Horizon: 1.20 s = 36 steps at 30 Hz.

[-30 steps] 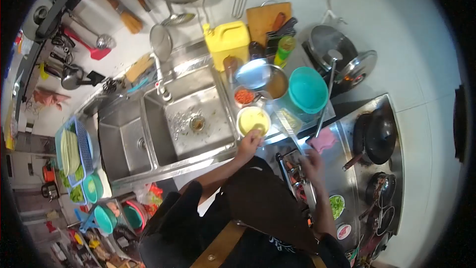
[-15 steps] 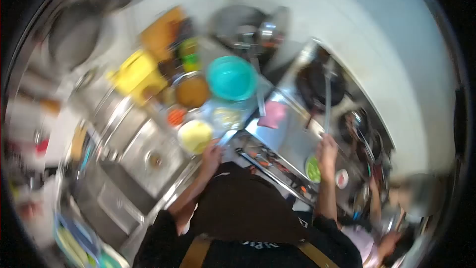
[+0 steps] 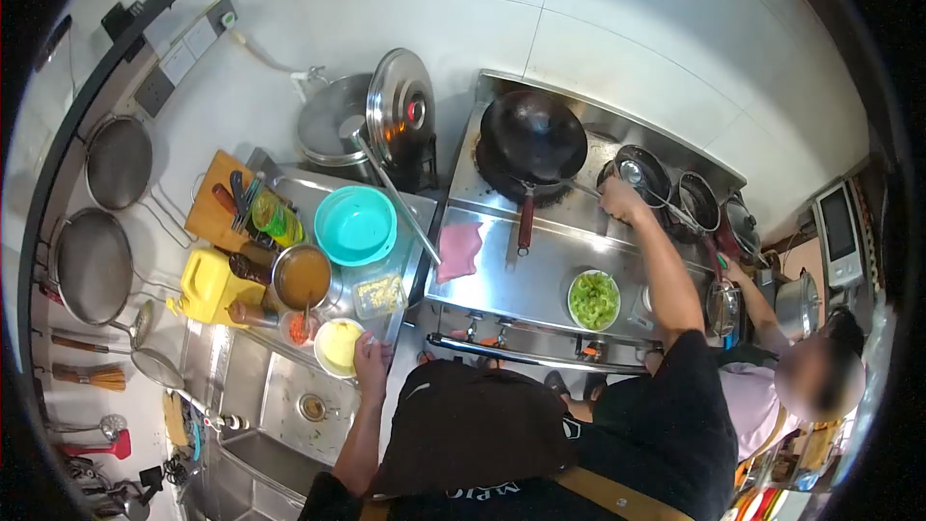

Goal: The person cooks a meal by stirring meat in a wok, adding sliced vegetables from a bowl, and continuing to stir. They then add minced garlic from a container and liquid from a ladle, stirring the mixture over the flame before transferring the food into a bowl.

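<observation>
My right hand (image 3: pixel 622 201) is closed around the thin metal handle of a long utensil (image 3: pixel 583 188). The handle points toward a dark wok (image 3: pixel 533 135) on the stove, and its far end is hidden by the wok. Below my wrist sits a white bowl of chopped green vegetables (image 3: pixel 593 300) on the steel stove top. My left hand (image 3: pixel 368 362) rests at the counter edge, fingers extended right beside the rim of a white bowl with pale yellow contents (image 3: pixel 338 346). Near it are a clear tub of chopped pieces (image 3: pixel 379 297) and a small dish of red bits (image 3: pixel 299 329).
A turquoise basin (image 3: pixel 356 225), a pot of brown liquid (image 3: pixel 301 277) and a yellow jug (image 3: pixel 214 287) crowd the left counter above the sink (image 3: pixel 289 410). A pink cloth (image 3: pixel 459 252) lies by the stove. At right, another person's arm (image 3: pixel 752 294) reaches toward the pans.
The view has turned and sharpened. My right arm has reached farther forward across the stove, the utensil still in hand. My left hand stays beside the yellow-filled bowl.
</observation>
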### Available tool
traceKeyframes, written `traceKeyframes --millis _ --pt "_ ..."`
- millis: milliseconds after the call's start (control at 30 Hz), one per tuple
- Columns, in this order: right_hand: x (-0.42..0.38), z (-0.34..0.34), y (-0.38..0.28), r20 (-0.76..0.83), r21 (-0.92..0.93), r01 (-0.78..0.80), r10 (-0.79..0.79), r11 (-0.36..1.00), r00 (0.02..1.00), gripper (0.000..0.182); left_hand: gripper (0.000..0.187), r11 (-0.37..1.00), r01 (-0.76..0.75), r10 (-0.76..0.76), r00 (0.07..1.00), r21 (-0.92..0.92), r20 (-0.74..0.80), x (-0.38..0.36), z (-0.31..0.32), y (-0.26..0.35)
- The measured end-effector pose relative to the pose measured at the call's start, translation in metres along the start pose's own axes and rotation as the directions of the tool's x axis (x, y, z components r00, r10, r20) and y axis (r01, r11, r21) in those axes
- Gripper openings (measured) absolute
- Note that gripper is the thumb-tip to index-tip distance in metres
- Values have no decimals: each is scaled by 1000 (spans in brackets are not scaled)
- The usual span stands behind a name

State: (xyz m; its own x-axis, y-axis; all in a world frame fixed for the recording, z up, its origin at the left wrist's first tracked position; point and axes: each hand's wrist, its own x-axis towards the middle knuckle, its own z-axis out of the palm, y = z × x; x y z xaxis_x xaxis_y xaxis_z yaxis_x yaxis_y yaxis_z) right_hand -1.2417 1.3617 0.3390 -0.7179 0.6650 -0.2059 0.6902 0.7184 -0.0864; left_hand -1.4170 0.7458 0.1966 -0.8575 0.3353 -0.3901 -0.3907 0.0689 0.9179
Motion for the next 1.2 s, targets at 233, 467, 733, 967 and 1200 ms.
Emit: traceKeyframes --millis 233,467,733,967,1200 --pt "47 3 -29 -14 -33 28 -29 999 999 24 30 1000 -8 4 994 -30 -113 -33 5 -17" --pt "63 83 -70 -376 416 -75 247 906 893 40 36 977 -99 147 954 188 -262 -55 -3 -18" --pt "-67 19 -219 -574 542 376 5 752 819 28 43 997 -79 70 898 -1 -435 -1 -19 2" --pt "-195 89 -357 -378 598 695 -625 399 683 27 46 920 -271 18 752 -284 -659 55 -17 38" --pt "-222 79 -390 -332 527 734 -691 429 642 29 24 917 -396 337 709 46 -620 150 -79 43"
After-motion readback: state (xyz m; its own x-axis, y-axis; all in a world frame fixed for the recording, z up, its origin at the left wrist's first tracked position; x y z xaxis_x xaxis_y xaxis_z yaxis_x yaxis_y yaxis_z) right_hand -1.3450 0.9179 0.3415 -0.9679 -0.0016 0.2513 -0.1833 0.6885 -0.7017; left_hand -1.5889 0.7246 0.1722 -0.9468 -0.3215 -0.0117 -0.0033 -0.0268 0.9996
